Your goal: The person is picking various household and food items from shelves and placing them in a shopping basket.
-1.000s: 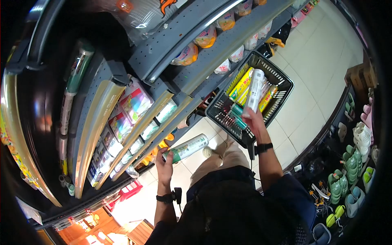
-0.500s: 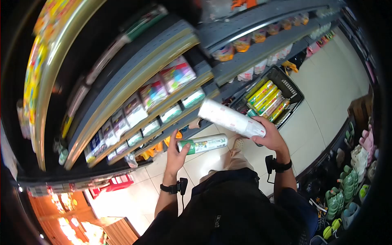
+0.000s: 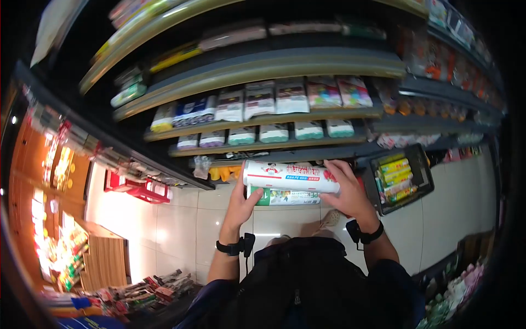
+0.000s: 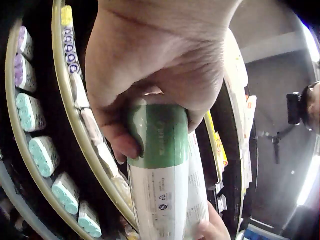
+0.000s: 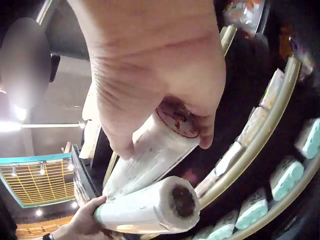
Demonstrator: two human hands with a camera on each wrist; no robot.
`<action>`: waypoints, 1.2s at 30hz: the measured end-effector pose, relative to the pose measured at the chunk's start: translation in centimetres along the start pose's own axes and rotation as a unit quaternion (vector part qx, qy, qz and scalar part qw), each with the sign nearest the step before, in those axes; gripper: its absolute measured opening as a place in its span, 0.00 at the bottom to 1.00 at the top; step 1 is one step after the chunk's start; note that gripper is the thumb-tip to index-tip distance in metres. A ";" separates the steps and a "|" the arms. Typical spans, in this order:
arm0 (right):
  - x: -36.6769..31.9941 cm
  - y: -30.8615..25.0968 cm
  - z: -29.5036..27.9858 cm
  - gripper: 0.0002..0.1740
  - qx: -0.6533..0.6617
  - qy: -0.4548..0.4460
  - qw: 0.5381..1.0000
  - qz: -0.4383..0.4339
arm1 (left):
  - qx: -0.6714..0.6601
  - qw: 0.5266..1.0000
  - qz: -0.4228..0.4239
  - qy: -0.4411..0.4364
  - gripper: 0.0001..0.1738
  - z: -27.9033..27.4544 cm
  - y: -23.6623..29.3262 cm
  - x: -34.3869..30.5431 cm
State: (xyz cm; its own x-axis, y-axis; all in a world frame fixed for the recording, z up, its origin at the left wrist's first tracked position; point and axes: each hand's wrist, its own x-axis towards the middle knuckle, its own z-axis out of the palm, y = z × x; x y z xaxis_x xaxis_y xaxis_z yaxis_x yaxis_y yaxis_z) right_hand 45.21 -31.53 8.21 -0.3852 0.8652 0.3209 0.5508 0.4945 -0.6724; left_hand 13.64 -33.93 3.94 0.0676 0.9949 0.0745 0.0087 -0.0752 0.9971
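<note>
My left hand (image 3: 239,205) grips the green end of a plastic-wrapped green-and-white roll (image 3: 296,198) marked PE, its thumb over the near side. Just beyond it in the head view lies a larger white roll (image 3: 290,176) with red lettering and a cartoon figure. My right hand (image 3: 349,191) holds that one by its right end, fingers over the top and thumb below. The two rolls are side by side, roughly parallel. In the right wrist view the smaller roll (image 5: 145,207) shows a hollow core, and the right hand (image 5: 155,75) covers part of the white roll's end.
Shelves with packaged goods (image 3: 276,98) and mint-green rolls (image 3: 274,133) run across the front. On the tiled floor at right stands a black basket (image 3: 408,204) holding several yellow-wrapped rolls (image 3: 395,172). A red stool (image 3: 150,189) and a wooden box (image 3: 104,255) are at left.
My right hand has lifted the white roll out from over the basket and brought it left, beside the roll in my left hand. The view has turned toward the shelves.
</note>
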 end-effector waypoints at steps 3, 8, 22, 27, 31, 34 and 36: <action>1.9 -1.9 2.1 0.46 0.066 -0.045 0.997 -0.005 | 0.028 0.998 0.050 0.039 0.46 -3.2 0.5 -1.8; 4.8 -5.5 3.9 0.46 0.042 -0.141 0.989 -0.006 | 0.032 0.992 0.083 0.085 0.46 -7.5 1.6 -4.6; 19.3 -10.7 -0.8 0.34 -0.126 0.035 0.973 -0.190 | 0.049 0.979 0.100 0.171 0.43 -13.3 4.2 -3.1; 30.0 -10.5 -4.7 0.34 -0.178 0.083 0.954 -0.227 | 0.028 0.980 0.085 0.180 0.40 -15.5 4.2 0.3; 37.5 -8.6 -5.5 0.35 -0.237 0.029 0.952 -0.190 | 0.032 0.978 0.090 0.188 0.39 -16.8 4.9 3.8; 41.1 -6.5 -4.7 0.37 -0.246 -0.072 0.965 -0.055 | 0.034 0.977 0.091 0.188 0.37 -17.7 5.1 6.0; 42.5 -4.6 -4.1 0.37 -0.253 -0.058 0.961 -0.099 | 0.034 0.976 0.098 0.191 0.36 -18.1 5.0 7.5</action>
State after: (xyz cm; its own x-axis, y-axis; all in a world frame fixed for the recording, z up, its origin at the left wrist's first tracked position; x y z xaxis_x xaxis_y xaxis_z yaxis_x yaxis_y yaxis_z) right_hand 29.31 3.32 27.67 -0.5826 0.7501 0.3130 0.7371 0.6499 -0.1854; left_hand -3.90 -25.63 9.76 -0.3018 0.9124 0.2764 0.0996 -0.2581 0.9610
